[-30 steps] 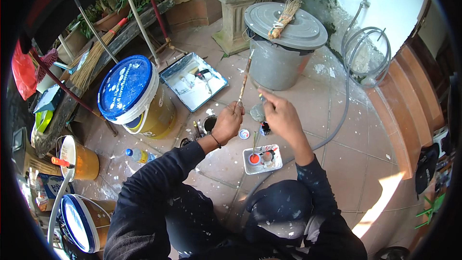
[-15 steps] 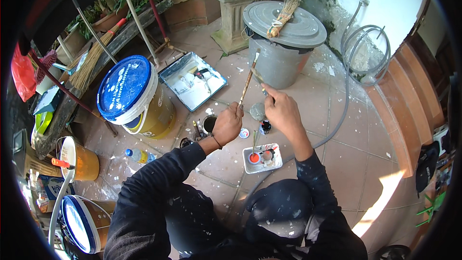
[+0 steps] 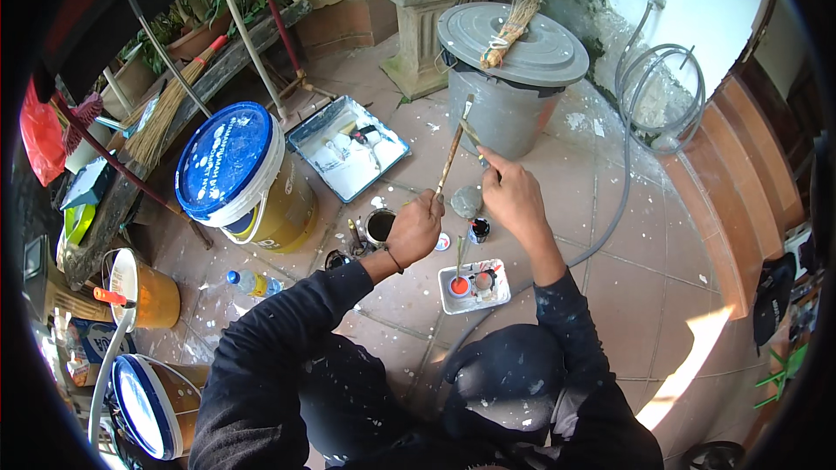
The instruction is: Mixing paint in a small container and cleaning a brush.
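In my left hand (image 3: 415,228) a long thin paintbrush (image 3: 450,157) is gripped by its lower end, its light tip pointing up and away. My right hand (image 3: 512,198) is closed around a short slim tool with a flat, dull end (image 3: 470,132). That flat end meets the paintbrush just below its tip; I cannot make out the tool's kind. Under my hands, a white paint-stained tray (image 3: 475,303) holds a small red paint pot (image 3: 459,285) and another small pot. Beside my right wrist stands a small dark jar (image 3: 479,230), with a grey stone (image 3: 467,201) behind it.
A blue-lidded bucket (image 3: 225,161) and a paint tray (image 3: 350,146) stand ahead on the left. A grey lidded bin (image 3: 505,109) bears a bundle of straw (image 3: 512,32). The hose (image 3: 627,165) crosses the tiles near my right arm. A dark open can (image 3: 380,224) stands by my left hand.
The paintbrush's tip has come slightly nearer and to the right. The tool in my right hand has shifted a little lower with it.
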Available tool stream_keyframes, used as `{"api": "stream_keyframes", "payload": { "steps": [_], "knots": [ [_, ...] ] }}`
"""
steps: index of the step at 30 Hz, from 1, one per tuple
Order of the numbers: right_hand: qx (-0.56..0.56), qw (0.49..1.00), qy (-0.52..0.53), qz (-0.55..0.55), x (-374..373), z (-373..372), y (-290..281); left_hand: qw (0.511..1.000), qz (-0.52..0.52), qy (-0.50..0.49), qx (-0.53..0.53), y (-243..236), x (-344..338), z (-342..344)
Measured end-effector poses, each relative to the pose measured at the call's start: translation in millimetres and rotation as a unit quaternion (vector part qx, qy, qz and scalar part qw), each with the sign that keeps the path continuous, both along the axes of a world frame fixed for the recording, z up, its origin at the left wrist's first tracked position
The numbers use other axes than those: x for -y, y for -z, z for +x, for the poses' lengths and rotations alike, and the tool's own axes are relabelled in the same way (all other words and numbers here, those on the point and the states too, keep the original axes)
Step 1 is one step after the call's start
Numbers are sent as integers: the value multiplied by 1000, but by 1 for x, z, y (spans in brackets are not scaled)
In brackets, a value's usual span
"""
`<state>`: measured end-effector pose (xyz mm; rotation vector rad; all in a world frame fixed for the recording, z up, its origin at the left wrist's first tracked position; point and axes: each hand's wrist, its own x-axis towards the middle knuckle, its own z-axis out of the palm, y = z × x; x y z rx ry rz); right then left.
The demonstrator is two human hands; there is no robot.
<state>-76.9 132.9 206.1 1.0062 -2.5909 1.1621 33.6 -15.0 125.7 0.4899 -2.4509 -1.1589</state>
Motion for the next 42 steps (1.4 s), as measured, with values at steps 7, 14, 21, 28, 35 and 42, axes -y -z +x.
{"api": "stream_keyframes", "payload": {
  "steps": [7,14,21,28,35,42],
  "knots": [
    [31,999,-29,11,2,-1,7,924,376,15,61,-14,1,3],
    [119,990,-65,47,5,0,10,913,403,-14,65,-16,4,2],
    [156,983,-67,73,7,-1,7,939,340,-45,40,-13,3,3],
    [155,974,-102,130,5,3,4,940,335,-48,38,-11,6,0],
    [74,994,-81,11,2,-1,14,913,406,7,46,-18,10,0],
    [-2,980,-195,-41,-3,-6,31,953,299,1,42,-14,23,3]
  ]
}}
